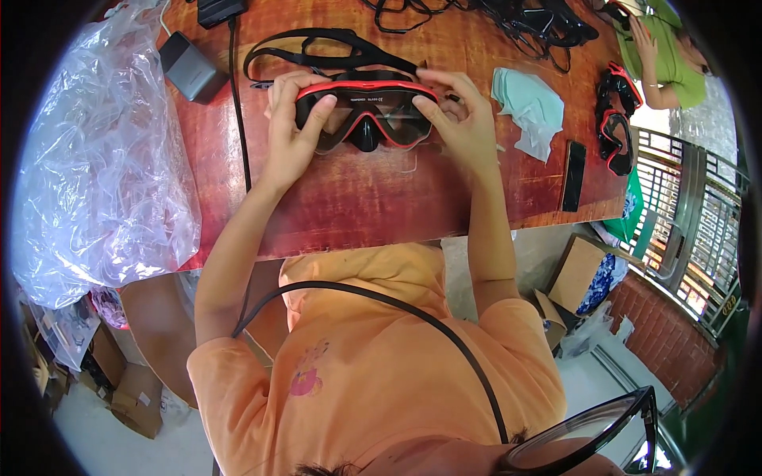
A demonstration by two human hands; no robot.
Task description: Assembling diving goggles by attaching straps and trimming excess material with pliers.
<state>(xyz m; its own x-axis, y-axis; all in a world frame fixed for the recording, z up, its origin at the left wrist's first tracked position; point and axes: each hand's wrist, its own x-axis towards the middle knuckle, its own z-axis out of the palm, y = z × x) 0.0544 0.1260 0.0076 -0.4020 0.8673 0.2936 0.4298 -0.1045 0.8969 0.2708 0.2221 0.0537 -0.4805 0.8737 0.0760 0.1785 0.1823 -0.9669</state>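
Observation:
A diving mask (pixel 367 131) with a red upper frame, clear lenses and a black nose piece is held above the red-brown table. My left hand (pixel 295 119) grips its left end, thumb on the lens side and fingers behind the frame. At the right end my right hand (pixel 460 115) pinches the frame the same way, its thumb at the lens edge. A black strap (pixel 333 49) loops on the table behind the mask. The fingertips behind the frame are partly hidden.
Clear plastic bags (pixel 103 159) are heaped at the left. Nearby lie a grey box-shaped device (pixel 190 67) and a black cable (pixel 240 111). To the right are a pale green cloth (pixel 530 107), a phone (pixel 573 176) and more red-black masks (pixel 617 131). A co-worker's arm (pixel 660 94) shows far right.

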